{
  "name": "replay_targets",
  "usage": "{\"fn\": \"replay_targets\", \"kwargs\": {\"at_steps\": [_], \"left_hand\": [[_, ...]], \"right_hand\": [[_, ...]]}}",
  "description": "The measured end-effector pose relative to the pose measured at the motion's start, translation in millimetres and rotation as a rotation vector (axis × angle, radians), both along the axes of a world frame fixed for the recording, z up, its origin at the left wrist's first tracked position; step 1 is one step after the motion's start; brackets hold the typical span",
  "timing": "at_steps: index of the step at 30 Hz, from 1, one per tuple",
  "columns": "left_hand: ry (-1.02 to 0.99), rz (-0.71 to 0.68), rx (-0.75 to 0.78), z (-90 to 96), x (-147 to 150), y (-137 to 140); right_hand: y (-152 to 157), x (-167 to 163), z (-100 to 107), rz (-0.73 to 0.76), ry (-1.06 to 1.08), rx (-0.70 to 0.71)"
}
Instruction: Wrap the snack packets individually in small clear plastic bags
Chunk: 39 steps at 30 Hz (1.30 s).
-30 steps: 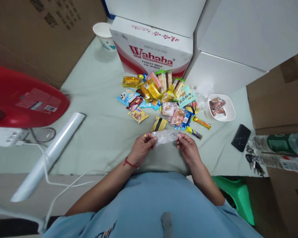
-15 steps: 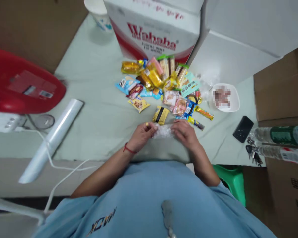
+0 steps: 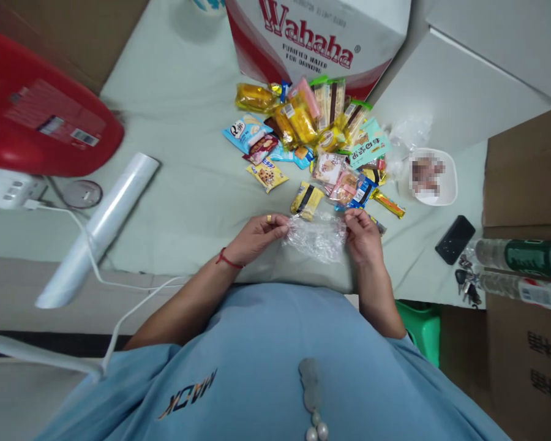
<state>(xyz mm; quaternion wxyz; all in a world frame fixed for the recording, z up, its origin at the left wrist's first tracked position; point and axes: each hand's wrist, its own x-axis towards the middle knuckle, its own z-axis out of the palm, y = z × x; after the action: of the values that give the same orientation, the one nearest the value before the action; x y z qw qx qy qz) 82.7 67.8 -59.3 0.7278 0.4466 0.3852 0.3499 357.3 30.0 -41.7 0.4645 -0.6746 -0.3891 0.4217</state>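
A crinkled clear plastic bag (image 3: 316,241) is stretched between my two hands, close to the table's front edge. My left hand (image 3: 262,237) pinches its left side between thumb and fingers. On the opposite side, my right hand (image 3: 363,234) has its fingers closed on the bag's upper right corner. Just beyond the bag lies a yellow snack packet with a dark band (image 3: 307,201). Behind that spreads a pile of wrapped snacks, among them yellow-wrapped cakes (image 3: 296,124), a light blue packet (image 3: 245,131) and a mint-green packet (image 3: 370,144).
A Wahaba-style printed "Wahaha" carton (image 3: 310,46) stands behind the snacks. To the right are a white bowl (image 3: 450,180), a black phone (image 3: 455,240), keys (image 3: 468,282) and bottles (image 3: 530,254). Leftward lie a plastic film roll (image 3: 103,226), a power strip (image 3: 9,190) and a red object (image 3: 46,110).
My hands have moved apart, and the bunched plastic bag is now spread wider between them. The camera view has shifted, so the carton and snacks appear higher and farther right.
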Motion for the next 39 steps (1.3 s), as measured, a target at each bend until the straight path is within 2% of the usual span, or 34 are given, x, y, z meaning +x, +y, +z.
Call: {"fn": "replay_targets", "kwargs": {"at_steps": [2, 4, 7, 9, 11, 15, 18, 22, 27, 30, 35, 37, 39], "left_hand": [[-0.018, 0.060, -0.009, 0.9, 2, -2], [-0.012, 0.111, -0.010, 5.0, 5, -4], [0.003, 0.087, 0.019, 14.1, 9, -7], [-0.002, 0.031, 0.045, 18.5, 13, -8], [-0.002, 0.016, 0.033, 19.5, 17, -9], [0.091, 0.113, -0.048, 14.2, 24, -10], [0.125, 0.211, -0.079, 10.2, 26, -9], [-0.020, 0.381, -0.198, 7.7, 26, -6], [-0.148, 0.406, -0.388, 7.0, 27, -4], [-0.189, 0.395, -0.420, 9.0, 29, -2], [-0.294, 0.304, -0.461, 22.5, 26, -1], [-0.306, 0.273, -0.446, 29.0, 26, -1], [-0.220, 0.283, -0.363, 32.8, 29, -2]], "right_hand": [[-5, -3, 8, -0.112, -0.160, 0.093], [-12, -7, 19, -0.106, -0.277, 0.163], [-19, -20, 32, 0.173, -0.363, 0.223], [-17, -32, 33, 0.341, -0.408, 0.275], [-13, -43, 28, 0.450, -0.424, 0.337], [-8, -55, 18, 0.610, -0.414, 0.475], [-13, -49, 20, 0.605, -0.393, 0.502], [-23, -26, 27, 0.497, -0.322, 0.459], [-34, -3, 25, 0.321, -0.239, 0.374], [-37, -1, 20, 0.273, -0.176, 0.378], [-39, -7, 21, 0.349, -0.183, 0.368], [-38, -11, 25, 0.407, -0.192, 0.426], [-37, -16, 30, 0.485, -0.221, 0.513]]}}
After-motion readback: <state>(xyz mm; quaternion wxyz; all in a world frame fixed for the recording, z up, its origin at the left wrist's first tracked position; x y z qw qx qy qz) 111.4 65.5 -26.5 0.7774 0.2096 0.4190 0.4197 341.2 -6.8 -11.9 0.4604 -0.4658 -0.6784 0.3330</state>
